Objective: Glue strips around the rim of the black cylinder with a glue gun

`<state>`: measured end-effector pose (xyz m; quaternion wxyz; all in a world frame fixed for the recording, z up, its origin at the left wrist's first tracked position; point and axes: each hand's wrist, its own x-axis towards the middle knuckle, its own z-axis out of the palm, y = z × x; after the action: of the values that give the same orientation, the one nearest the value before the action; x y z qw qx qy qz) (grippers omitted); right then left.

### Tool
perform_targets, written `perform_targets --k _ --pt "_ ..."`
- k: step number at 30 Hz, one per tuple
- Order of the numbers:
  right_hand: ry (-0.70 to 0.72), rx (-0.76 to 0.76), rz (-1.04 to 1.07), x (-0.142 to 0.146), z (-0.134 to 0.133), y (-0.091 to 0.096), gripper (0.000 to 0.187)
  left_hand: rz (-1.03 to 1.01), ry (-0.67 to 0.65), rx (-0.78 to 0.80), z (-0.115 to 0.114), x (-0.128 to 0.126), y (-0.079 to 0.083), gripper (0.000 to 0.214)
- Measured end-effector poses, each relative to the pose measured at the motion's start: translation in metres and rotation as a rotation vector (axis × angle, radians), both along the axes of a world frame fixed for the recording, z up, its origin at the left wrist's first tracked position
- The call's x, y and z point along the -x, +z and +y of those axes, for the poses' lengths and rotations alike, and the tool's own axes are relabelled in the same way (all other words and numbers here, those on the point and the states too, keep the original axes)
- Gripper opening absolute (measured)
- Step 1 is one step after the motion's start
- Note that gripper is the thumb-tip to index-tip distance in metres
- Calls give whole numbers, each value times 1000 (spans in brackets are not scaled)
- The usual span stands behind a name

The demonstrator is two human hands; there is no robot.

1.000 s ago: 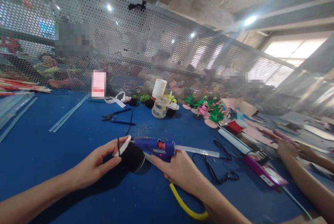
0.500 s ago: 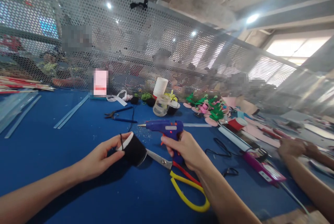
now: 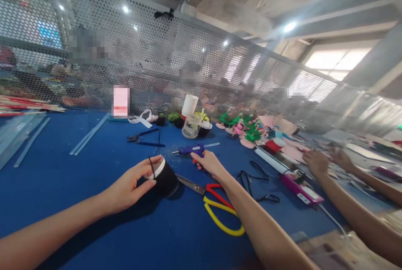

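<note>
My left hand (image 3: 133, 184) pinches the white rim of a small black-wrapped cup (image 3: 167, 180), which is tilted above the blue table. A black cord loops over the rim by my fingers. Farther forward, my right hand (image 3: 209, 163) is closed on the handle of a purple hot glue gun (image 3: 191, 149); its nozzle points left and a clear glue stick sticks out of its back. Between my hands lie scissors (image 3: 216, 203) with one red and one yellow handle loop, partly beneath my right forearm. Blue-handled pliers (image 3: 146, 139) rest beyond the cup.
A clear jar (image 3: 191, 126), a stack of white paper cups (image 3: 190, 105) and yarn balls stand along the mesh partition (image 3: 141, 60). Green and pink craft pieces (image 3: 248, 129) lie right of them. A purple power strip (image 3: 301, 190) sits near a co-worker's hands (image 3: 317, 163).
My right hand has moved forward and away with the glue gun, lowering it toward the table. My left hand keeps the cup in nearly the same place, and the view has shifted slightly.
</note>
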<state>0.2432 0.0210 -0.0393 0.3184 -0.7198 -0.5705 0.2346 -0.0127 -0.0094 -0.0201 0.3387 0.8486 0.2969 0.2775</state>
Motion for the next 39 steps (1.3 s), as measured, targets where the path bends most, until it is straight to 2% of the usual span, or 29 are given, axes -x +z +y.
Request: perform_targets --k 3,7,9,12,13,15,16,19,23,26,29,39 --pt "-20 -49 -133 0 0 3 33 10 -3 -32 -1 0 0 15" --pt "8 -180 -256 16 -14 28 21 23 -35 -74 -1 1 -1 14" --pt "113 -238 -259 34 -24 45 17 26 -55 -106 -2 1 -1 13" --pt "432 -355 -202 68 -34 63 30 46 -41 -161 -3 0 -1 12" --pt "473 -366 -216 79 -35 65 31 56 -26 -179 -4 0 -1 13" --pt "524 -314 -246 97 -32 66 35 84 9 -202 -5 0 -2 14" --pt "595 -263 -247 104 -30 66 35 96 28 -207 -5 0 -2 14" --pt "728 -167 -139 111 -25 63 30 114 44 -200 -6 0 -1 14" --pt "567 -256 140 96 -28 60 17 37 -21 -108 -4 1 0 14" --pt "479 -342 274 80 -33 53 20 -89 -15 71 0 1 -2 14" --pt "429 -352 366 71 -36 45 23 -143 -8 197 3 2 -4 16" --pt "384 -336 414 70 -36 38 21 -135 -86 245 1 2 -2 14"
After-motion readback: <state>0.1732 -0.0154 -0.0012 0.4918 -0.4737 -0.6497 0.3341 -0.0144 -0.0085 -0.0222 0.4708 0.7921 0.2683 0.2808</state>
